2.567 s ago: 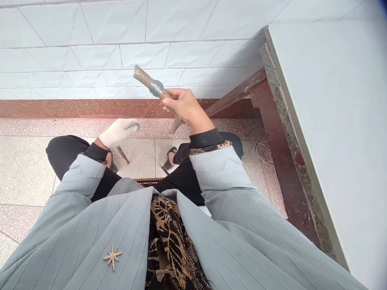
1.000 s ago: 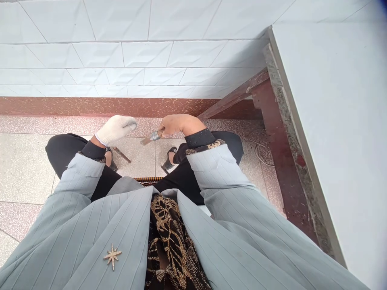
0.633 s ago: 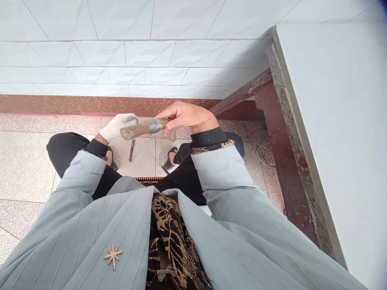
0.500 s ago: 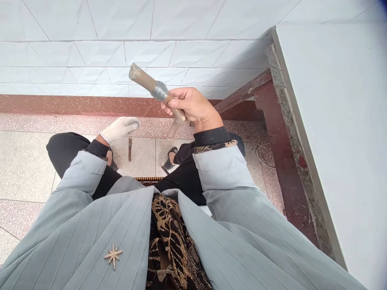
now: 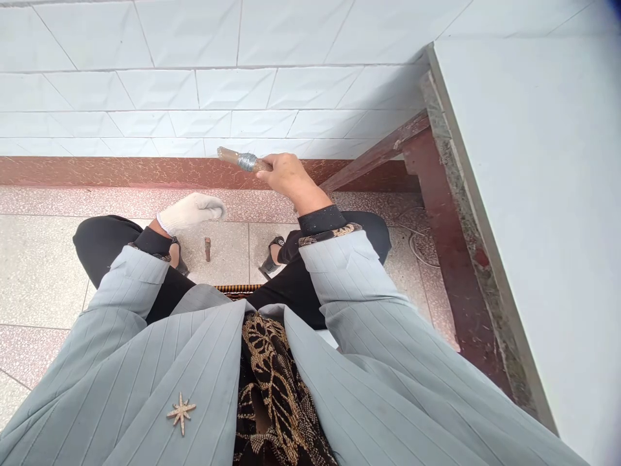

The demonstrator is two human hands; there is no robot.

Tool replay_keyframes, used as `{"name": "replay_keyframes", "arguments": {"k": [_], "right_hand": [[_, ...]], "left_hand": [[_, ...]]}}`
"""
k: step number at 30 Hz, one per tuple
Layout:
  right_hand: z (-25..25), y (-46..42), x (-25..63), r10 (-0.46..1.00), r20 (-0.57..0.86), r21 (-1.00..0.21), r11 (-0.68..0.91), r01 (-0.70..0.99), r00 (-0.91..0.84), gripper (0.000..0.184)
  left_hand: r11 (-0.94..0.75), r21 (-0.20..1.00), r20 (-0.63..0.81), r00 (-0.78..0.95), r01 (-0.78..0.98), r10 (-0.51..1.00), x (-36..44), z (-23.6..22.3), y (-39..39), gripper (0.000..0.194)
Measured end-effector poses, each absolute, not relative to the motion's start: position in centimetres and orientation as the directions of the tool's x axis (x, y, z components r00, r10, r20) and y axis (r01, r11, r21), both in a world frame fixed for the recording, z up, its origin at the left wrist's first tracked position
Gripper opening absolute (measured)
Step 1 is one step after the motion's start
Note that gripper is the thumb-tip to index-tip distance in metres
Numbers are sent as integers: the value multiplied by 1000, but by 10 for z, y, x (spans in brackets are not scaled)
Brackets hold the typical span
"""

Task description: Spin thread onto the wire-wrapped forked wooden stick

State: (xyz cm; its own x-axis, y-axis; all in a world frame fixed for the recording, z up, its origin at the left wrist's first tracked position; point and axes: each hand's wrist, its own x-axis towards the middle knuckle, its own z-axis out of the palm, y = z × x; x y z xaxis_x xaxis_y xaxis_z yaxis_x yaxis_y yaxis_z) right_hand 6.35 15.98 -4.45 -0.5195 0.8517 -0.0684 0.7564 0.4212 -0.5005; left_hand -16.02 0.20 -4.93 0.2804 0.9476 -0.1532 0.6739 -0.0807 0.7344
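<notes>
My right hand (image 5: 286, 173), bare, is closed round a brown wooden stick (image 5: 228, 155) bound with silvery wire (image 5: 247, 162). The stick's free end points left, in front of the wall; my fingers hide its other end. My left hand (image 5: 194, 211) wears a white knitted glove and is held curled over the floor between my knees. Whatever its fingers may hold is hidden. Just below the glove shows a short, narrow brown piece (image 5: 207, 249), rusty-looking; whether it stands on the floor or hangs above it I cannot tell.
A white tiled wall (image 5: 233, 90) with a reddish base strip (image 5: 97, 171) rises in front. On the right is a white-topped table (image 5: 528, 194) with a dark red wooden frame (image 5: 451, 252). A pale cable (image 5: 422, 255) lies on the floor beneath it.
My right hand has lowered slightly to the left and turned, bringing the stick down and flatter. A branching lower part of the stick is now hidden. My left hand has barely moved.
</notes>
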Motion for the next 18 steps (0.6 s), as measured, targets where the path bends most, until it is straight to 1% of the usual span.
{"name": "replay_keyframes", "arguments": {"k": [3,6,7,8,11,13,15,18], "right_hand": [[-43,154,60,797,-138,-342,519,783,-589,32],[-40,148,58,674,-290,-185,657,731,-680,30],[-39,146,58,614,-357,-164,701,695,-704,29],[-39,144,57,543,-424,-169,739,652,-725,28],[-39,139,56,307,-568,-285,797,532,-764,27],[-41,135,55,172,-598,-385,794,469,-783,27],[-42,132,53,73,-582,-485,768,418,-810,29],[-38,129,55,-37,-468,-664,673,324,-883,32]], "left_hand": [[-98,735,-115,266,671,957,-161,-49,0,29],[-114,717,-56,219,688,974,-164,-48,1,31],[-116,708,-37,200,697,979,-164,-48,1,31],[-114,700,-21,180,705,983,-164,-47,2,30],[-92,691,16,112,717,994,-163,-42,4,28],[-69,703,33,64,708,997,-161,-39,5,27],[-50,723,54,16,689,998,-160,-39,7,27],[-28,742,76,-43,669,996,-160,-44,12,27]]}}
